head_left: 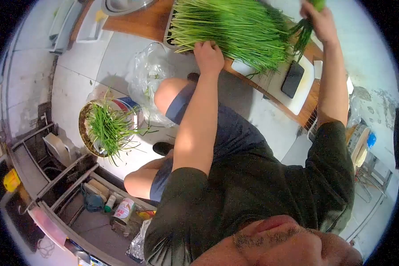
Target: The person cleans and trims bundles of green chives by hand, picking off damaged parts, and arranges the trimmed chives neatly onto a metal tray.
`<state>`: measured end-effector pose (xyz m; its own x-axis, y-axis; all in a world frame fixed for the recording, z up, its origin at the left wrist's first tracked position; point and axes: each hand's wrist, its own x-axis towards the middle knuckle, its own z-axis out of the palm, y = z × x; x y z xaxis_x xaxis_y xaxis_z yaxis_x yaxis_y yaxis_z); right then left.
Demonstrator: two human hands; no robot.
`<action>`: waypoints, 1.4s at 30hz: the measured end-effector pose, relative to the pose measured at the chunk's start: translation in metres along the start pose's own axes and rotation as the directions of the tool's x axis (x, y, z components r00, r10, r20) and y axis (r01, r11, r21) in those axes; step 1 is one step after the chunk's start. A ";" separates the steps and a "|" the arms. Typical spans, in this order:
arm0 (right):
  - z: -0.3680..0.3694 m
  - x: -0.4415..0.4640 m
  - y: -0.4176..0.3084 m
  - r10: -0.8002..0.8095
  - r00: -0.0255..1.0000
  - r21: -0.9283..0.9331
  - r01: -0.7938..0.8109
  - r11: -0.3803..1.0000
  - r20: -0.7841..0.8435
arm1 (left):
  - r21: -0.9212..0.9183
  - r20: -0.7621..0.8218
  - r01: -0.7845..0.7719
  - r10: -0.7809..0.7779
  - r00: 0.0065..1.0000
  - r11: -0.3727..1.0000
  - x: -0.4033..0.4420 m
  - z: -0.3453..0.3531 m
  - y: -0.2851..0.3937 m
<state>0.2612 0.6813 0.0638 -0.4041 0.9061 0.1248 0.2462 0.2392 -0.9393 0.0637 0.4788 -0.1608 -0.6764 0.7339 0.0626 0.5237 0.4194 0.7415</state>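
Note:
A thick pile of long green chives [235, 26] lies across a tray, pale stem ends on the left and leafy tips on the right. My left hand [208, 57] is at the near edge of the pile, its fingers curled closed around some stems, with the fingertips partly hidden. Up at the top right, my right hand [320, 21] grips a small bunch of chives [302, 39], whose leaves hang down beside the pile.
A black phone [293, 80] lies on a white board [307, 95] at the wooden table's [133, 20] right. On the floor, a bucket [85, 133] holds loose chives beside a clear plastic bag [144, 66]. A shelf rack [53, 186] with bottles stands lower left.

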 end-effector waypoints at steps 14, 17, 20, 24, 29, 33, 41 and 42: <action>0.151 -0.010 0.118 0.255 0.712 -0.595 0.278 0.754 0.655 | 0.276 0.154 -0.047 0.004 0.988 0.960 -0.010 -0.020 0.020; 0.151 -0.007 0.119 0.266 0.717 -0.644 0.320 0.695 0.644 | 0.282 0.202 -0.026 -0.033 0.979 0.959 -0.006 -0.018 0.021; 0.156 -0.011 0.113 0.249 0.720 -0.662 0.371 0.651 0.648 | 0.245 0.055 -0.051 0.038 0.998 0.968 -0.009 -0.007 0.017; 0.158 -0.014 0.129 0.151 0.739 -0.627 0.422 0.655 0.656 | 0.209 -0.018 -0.056 0.061 0.998 0.976 -0.010 -0.002 0.012; 0.145 -0.008 0.127 0.224 0.729 -0.560 0.255 0.788 0.647 | 0.231 0.183 0.022 -0.066 0.981 0.973 -0.006 -0.013 0.017; 0.121 0.005 0.126 0.313 0.754 -0.477 0.000 0.879 0.578 | 0.216 0.185 0.019 -0.060 0.981 0.976 -0.005 -0.012 0.014; 0.076 0.021 0.082 0.338 0.749 -0.271 -0.217 0.938 0.570 | 0.206 0.167 0.049 -0.084 0.982 0.977 -0.006 -0.011 0.018; 0.072 0.023 0.077 0.340 0.746 -0.256 -0.231 0.939 0.573 | 0.186 0.161 0.052 -0.083 0.984 0.981 -0.007 -0.010 0.017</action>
<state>0.2072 0.6951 -0.0286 -0.7225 0.5570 -0.4095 0.5501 0.1043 -0.8286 0.0718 0.4758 -0.1425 -0.6254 0.7729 -0.1073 0.5747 0.5492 0.6068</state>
